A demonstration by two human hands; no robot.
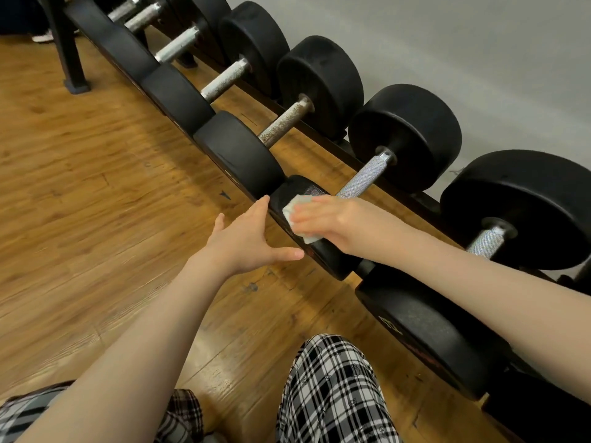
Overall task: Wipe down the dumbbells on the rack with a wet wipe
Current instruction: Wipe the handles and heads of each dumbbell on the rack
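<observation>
At the bottom of the frame two knees in black-and-white plaid trousers (332, 391) sit over the wooden floor (80, 193). Two bare forearms reach up toward the middle. The left hand (246, 238) is spread with straight fingers, holding nothing, its fingertips touching the near black head of one dumbbell (367, 174) at frame centre. The right hand (323, 219) lies flat on top of that same head, pressing a single pale wet wipe (295, 215) against it; the hand is blurred, so whether its fingers curl round the wipe cannot be told. One more dumbbell lies nearer, at lower right. Beyond the wiped one, at least five more run in a row toward the upper left, with metal handles between black heads. All rest on one black rack (68, 55), beside a grey wall (479, 52) at upper right.
</observation>
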